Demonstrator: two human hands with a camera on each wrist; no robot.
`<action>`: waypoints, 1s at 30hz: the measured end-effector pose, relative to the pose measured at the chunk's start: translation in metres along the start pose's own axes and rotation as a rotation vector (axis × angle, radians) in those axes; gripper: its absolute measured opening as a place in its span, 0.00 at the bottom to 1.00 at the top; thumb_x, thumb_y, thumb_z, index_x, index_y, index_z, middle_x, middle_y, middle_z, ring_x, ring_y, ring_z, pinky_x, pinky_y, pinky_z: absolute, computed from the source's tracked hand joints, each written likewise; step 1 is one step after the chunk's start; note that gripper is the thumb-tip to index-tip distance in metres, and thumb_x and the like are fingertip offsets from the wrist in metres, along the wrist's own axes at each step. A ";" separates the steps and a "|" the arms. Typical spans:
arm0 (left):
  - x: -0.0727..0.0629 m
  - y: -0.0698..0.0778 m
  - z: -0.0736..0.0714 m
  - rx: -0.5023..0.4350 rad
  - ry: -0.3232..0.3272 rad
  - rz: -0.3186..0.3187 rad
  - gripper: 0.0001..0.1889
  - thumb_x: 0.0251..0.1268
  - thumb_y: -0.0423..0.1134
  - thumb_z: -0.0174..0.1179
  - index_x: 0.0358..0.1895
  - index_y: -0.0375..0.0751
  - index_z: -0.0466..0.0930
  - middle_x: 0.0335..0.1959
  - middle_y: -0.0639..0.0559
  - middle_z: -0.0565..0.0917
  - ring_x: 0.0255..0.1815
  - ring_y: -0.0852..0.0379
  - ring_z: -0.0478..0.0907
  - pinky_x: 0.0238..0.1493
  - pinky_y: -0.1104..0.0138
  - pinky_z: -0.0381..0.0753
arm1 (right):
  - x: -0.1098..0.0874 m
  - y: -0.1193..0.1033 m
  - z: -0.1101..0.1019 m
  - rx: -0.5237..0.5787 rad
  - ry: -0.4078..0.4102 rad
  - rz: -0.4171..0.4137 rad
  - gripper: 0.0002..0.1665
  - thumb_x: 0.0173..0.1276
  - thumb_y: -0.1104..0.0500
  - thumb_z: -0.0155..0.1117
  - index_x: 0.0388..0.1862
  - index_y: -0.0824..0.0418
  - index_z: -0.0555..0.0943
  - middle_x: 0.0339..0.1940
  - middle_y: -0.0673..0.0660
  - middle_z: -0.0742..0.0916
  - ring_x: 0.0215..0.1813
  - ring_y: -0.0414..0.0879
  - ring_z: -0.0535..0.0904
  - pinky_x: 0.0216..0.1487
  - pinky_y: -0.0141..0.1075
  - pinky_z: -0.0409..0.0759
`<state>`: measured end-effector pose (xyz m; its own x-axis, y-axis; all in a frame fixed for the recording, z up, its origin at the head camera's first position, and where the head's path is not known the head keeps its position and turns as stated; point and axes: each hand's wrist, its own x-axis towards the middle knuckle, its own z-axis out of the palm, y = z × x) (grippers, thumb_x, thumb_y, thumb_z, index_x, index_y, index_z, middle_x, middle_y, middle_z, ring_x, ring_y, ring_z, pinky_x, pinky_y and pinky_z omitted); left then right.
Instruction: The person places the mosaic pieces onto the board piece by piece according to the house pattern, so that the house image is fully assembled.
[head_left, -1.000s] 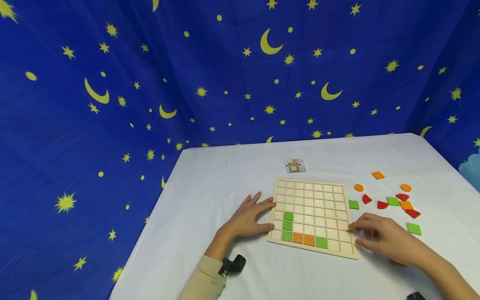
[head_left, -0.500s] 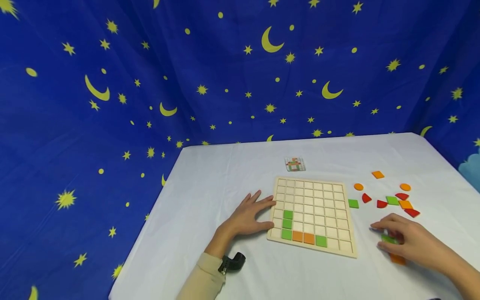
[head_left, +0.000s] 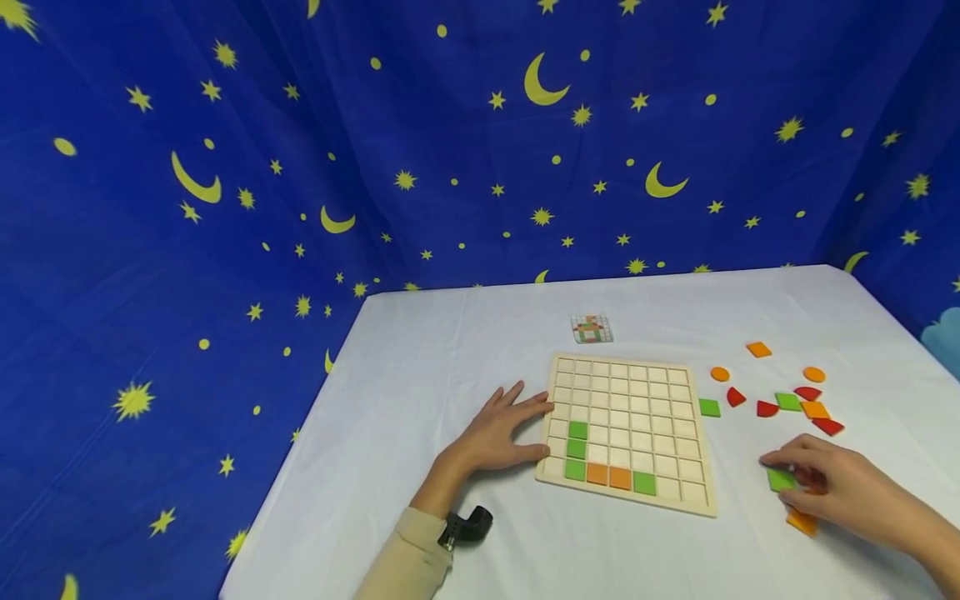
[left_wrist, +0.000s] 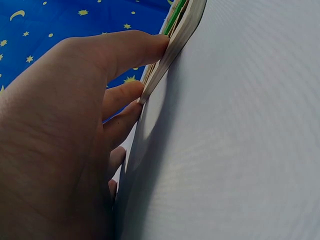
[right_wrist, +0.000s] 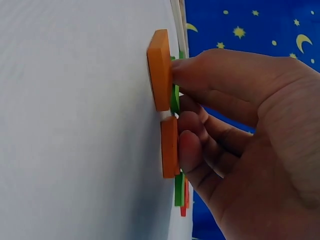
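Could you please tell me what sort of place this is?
Probably an indoor play or recording corner: a blue backdrop with moons and stars stands behind a white-covered table, which bears a gridded board and loose coloured tiles.

Hung w/ blue curtain [head_left: 465,108], back & sides, printed w/ yel. moons [head_left: 531,83] & stars [head_left: 542,217]; spread below w/ white tablecloth [head_left: 420,358].

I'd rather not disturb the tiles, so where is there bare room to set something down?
The tablecloth is bare left of the left hand, and along the near side of the board, from the wrist camera to the orange tile by the right hand. Crowded: right of the board, where loose tiles reach that hand.
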<state>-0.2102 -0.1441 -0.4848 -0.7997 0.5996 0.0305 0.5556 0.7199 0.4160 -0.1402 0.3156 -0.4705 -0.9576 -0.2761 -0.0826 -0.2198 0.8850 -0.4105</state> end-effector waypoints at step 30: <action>0.001 0.003 -0.001 0.010 -0.009 -0.022 0.37 0.59 0.67 0.56 0.72 0.63 0.62 0.73 0.66 0.58 0.77 0.53 0.40 0.74 0.57 0.35 | 0.022 -0.038 0.002 0.075 0.102 -0.211 0.18 0.53 0.49 0.77 0.45 0.47 0.87 0.37 0.39 0.79 0.33 0.35 0.70 0.30 0.28 0.72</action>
<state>-0.2099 -0.1415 -0.4824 -0.8095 0.5870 0.0131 0.5404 0.7361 0.4076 -0.1522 0.2753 -0.4582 -0.9067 -0.4091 0.1022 -0.4058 0.7806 -0.4753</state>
